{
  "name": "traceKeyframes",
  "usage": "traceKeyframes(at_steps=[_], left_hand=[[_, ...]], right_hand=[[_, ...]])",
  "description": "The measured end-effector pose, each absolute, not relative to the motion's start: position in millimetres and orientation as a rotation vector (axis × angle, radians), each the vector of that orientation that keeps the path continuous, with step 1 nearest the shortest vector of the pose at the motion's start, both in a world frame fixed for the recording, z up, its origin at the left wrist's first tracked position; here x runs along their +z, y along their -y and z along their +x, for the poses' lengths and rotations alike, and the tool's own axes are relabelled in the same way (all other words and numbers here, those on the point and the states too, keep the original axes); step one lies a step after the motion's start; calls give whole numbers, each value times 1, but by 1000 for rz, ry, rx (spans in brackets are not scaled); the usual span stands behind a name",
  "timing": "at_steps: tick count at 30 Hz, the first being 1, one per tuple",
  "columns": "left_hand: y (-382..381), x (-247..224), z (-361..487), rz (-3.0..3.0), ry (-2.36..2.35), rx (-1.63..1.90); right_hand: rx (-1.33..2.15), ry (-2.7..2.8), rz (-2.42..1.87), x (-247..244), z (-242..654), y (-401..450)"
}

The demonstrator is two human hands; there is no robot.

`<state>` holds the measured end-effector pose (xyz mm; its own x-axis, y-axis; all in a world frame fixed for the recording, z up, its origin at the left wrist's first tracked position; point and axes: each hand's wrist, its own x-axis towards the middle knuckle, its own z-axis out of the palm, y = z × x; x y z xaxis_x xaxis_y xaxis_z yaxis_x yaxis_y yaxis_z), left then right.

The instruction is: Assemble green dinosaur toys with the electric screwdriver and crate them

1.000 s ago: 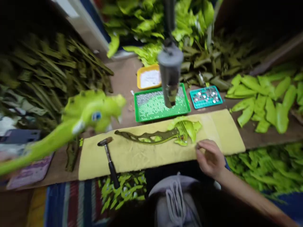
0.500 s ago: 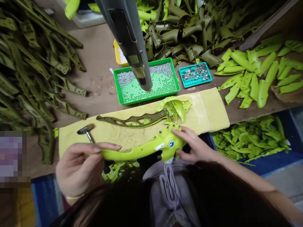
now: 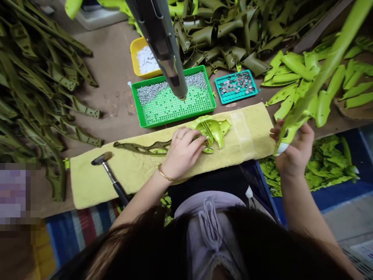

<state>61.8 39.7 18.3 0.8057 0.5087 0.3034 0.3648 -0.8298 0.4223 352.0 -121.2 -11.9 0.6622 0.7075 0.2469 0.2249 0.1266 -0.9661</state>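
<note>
On the yellow cloth lies an open lime-green plastic shell (image 3: 220, 134), hollow side up, with a long olive plastic strip (image 3: 136, 147) across it. My left hand (image 3: 182, 151) is over the joint between strip and shell, fingers bent and pressed close together; what their tips pinch is hidden. Off to the right, my right hand (image 3: 295, 151) grips a long lime-green animal-head shell (image 3: 313, 89) by its head end. Its long part points up and away to the top right corner. A hammer (image 3: 109, 171) lies on the cloth's left, handle toward me.
A power screwdriver (image 3: 173, 66) hangs over a green tray (image 3: 175, 111) of screws. Beside it are a teal tray (image 3: 237, 86) of small metal discs and a yellow tub (image 3: 136, 58) of white pieces. Olive parts (image 3: 37, 77) heap left; a blue bin (image 3: 329, 202) stands right.
My right hand has swung the head shell off to the right and tipped it upward. My left hand has let go of its long end and moved onto the open shell on the cloth.
</note>
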Motion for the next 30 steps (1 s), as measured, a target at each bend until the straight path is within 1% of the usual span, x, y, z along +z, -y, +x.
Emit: traceKeyframes(at_steps=[5,14,19,30], left_hand=[[-42,13,63,2661,-717,584],[-37,-8,62,2459,-865,652],[-33,-16,64,2432,-913,727],[-31,-23,64,2448,-931,756]], right_hand=[[487,887,-1461,-17,339,117],[608,931,-1462,-23,325,115],[669,867,-1428,-24,322,116],[647,967,-1462,-29,325,115]])
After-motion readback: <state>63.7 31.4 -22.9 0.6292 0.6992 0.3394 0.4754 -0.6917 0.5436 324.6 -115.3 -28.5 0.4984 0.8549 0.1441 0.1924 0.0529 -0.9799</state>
